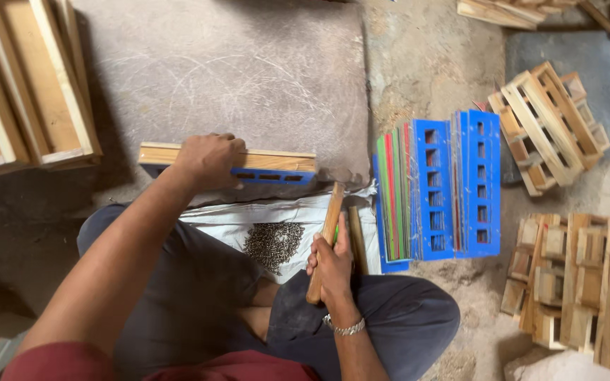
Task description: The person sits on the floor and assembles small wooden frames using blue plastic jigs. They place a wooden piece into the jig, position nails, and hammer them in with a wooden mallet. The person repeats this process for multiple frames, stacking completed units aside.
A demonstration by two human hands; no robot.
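My left hand (210, 161) clamps the frame (229, 164) on edge near the slab's (248, 70) front edge, fingers curled over the top rail. Risk: a hammer (325, 240) blow could tip it or catch those fingers. Nails (272, 244) lie between. My right hand (332, 267) grips the handle.

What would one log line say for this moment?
left hand: on frame | right hand: grips hammer | nails: on sack
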